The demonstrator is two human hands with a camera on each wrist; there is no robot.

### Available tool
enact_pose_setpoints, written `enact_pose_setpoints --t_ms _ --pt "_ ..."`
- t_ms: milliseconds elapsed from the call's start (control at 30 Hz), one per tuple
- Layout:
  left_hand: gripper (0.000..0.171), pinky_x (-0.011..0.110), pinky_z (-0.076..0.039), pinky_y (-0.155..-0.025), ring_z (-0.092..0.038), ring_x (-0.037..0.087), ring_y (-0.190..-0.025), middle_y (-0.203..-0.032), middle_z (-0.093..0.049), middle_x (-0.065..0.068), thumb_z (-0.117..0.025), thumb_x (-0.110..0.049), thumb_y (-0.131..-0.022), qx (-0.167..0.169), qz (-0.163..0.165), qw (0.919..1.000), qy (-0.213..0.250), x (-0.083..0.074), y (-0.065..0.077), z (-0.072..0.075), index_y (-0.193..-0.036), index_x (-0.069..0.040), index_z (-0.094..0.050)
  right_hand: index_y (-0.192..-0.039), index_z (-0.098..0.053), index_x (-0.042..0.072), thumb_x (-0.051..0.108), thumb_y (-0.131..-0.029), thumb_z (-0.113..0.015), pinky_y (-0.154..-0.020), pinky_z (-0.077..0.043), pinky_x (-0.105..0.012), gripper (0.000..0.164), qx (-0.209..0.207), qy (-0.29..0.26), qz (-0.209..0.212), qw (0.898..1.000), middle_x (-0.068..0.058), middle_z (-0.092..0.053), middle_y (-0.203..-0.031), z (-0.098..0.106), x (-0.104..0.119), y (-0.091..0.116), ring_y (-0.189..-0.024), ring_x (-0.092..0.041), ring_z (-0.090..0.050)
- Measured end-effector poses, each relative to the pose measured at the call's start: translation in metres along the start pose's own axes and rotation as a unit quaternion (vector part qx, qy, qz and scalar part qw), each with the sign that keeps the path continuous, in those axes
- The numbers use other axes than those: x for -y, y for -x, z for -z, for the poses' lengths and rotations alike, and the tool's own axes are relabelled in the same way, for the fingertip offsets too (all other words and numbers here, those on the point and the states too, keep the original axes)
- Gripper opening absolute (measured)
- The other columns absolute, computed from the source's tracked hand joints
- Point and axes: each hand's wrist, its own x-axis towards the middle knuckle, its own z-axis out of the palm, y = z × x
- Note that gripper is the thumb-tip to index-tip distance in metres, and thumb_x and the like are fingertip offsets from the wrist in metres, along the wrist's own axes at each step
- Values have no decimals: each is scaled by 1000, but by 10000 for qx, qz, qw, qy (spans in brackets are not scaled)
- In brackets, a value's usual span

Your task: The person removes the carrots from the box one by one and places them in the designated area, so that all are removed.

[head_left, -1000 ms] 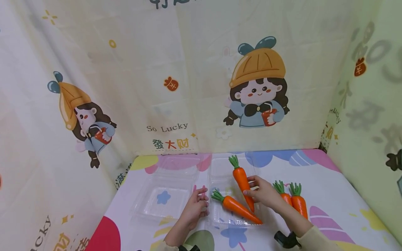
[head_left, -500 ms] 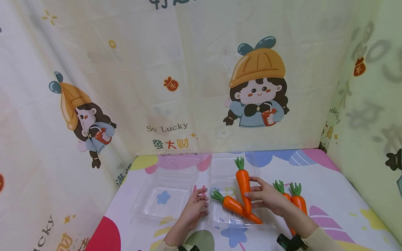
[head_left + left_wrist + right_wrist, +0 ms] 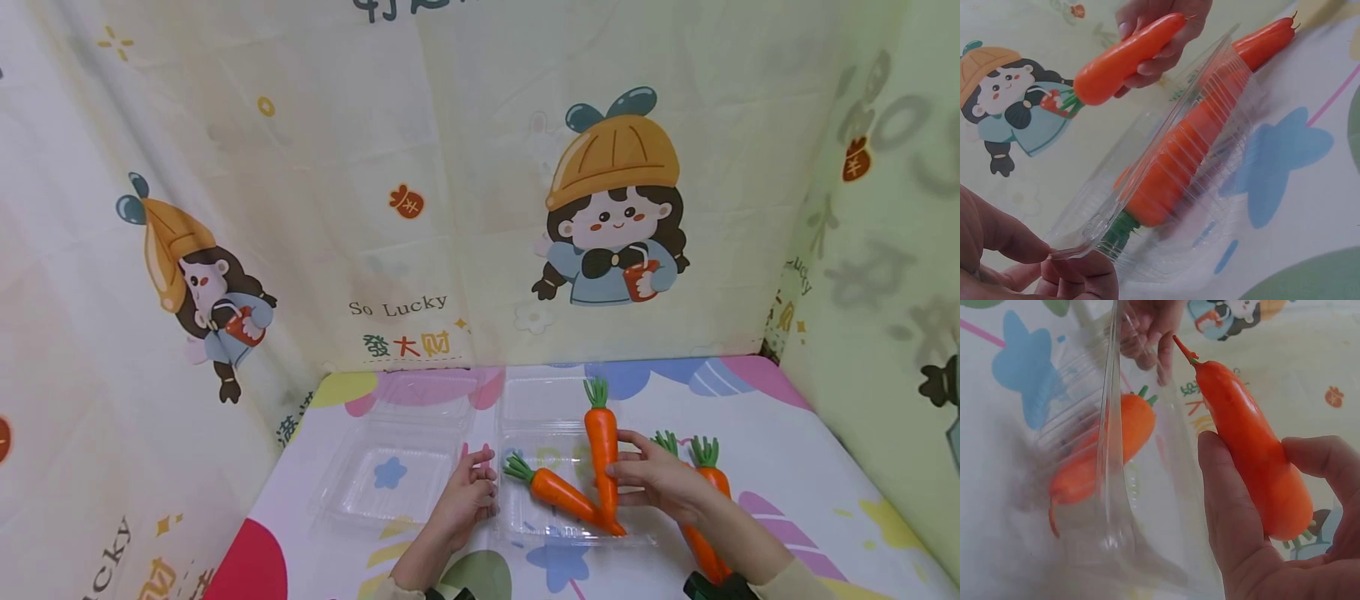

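My right hand (image 3: 660, 479) grips an orange carrot (image 3: 602, 450) with a green top, held over the right side of a clear plastic box (image 3: 517, 521). Thumb and fingers press on its two sides in the right wrist view. Inside that box a second carrot (image 3: 561, 492) lies slantwise, its tip over the near wall in the left wrist view. My left hand (image 3: 1022, 256) pinches the box's left rim between thumb and fingers. In the head view the held carrot's tip overlaps the lying carrot's tip; I cannot tell whether they touch.
Another open clear box (image 3: 352, 492) stands to the left, its lid folded back. Two more carrots (image 3: 712, 477) lie at the right, partly covered by my right arm. A printed cloth wall (image 3: 480, 250) rises behind the table.
My right hand has moved right with its carrot, which has swung from leaning left to nearly upright. My left hand and the lying carrot have stayed put.
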Motion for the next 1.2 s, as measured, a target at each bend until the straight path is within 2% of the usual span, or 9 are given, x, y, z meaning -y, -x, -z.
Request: enact_pose_setpoints --t_ms 267,367,467,700,767,833,967,1100,1200 --pt "59 26 -50 -66 -50 17 -84 -107 -49 9 -49 6 -93 -87 132 9999 -50 -2 2 1 -151 1 -36 -160 4 -3 14 -100 -62 -90 -61 -48 90 164 -15 114 9998 -15 -60 -128 16 -6 15 -107 -33 -73" --pt "58 26 -50 -66 -50 17 -85 -108 -50 9 -49 5 -94 -107 151 9998 -66 -3 3 1 -151 1 -37 -159 6 -4 14 -101 -62 -90 -60 -48 91 119 89 138 9998 -20 -57 -130 24 -7 23 -107 -32 -73" --pt "58 26 -50 -66 -51 17 -85 -108 -50 9 -49 5 -94 -102 140 9998 -37 -3 3 1 -150 1 -37 -160 3 -3 17 -101 -63 -90 -61 -45 91 -93 268 -43 9996 -23 -55 -132 33 -7 31 -106 -30 -72" --pt "58 25 -50 -65 -51 16 -83 -107 -49 8 -49 6 -93 -50 96 9999 -13 -3 2 2 -150 1 -37 -159 6 -4 21 -103 -60 -89 -61 -43 90 -310 542 -251 9977 -34 -40 -143 56 -11 48 -104 -22 -65" --pt "58 25 -50 -66 -50 16 -83 -106 -49 8 -49 6 -93 -34 109 9999 -4 -2 2 2 -149 1 -38 -159 6 -5 22 -103 -60 -90 -61 -42 91 -381 627 -274 9969 -29 -47 -138 64 -14 54 -104 -22 -66" --pt "58 25 -51 -65 -51 16 -83 -106 -49 7 -49 6 -93 -24 111 9999 -11 -2 2 2 -149 2 -38 -158 6 -7 22 -104 -58 -90 -61 -43 89 -346 671 -223 9969 -17 -55 -130 72 -18 59 -104 -23 -66" --pt "58 25 -51 -65 -51 15 -83 -105 -49 7 -49 6 -93 -35 126 9999 4 -2 2 2 -149 1 -38 -156 8 -9 21 -105 -57 -91 -60 -44 87 -303 548 -239 9978 -5 -61 -122 89 -25 70 -105 -22 -67" --pt "58 24 -50 -65 -50 15 -82 -105 -49 7 -49 6 -93 31 91 10000 12 -3 2 2 -149 2 -38 -155 11 -9 22 -106 -57 -93 -60 -45 89 -530 402 -515 9965 -4 -63 -120 104 -31 79 -105 -23 -69" --pt "57 25 -51 -65 -51 15 -82 -105 -49 6 -49 5 -93 89 82 9999 -24 -3 2 2 -149 2 -37 -155 11 -9 26 -106 -57 -94 -59 -48 91 -830 528 -779 9921 -16 -63 -124 115 -36 86 -107 -25 -70"
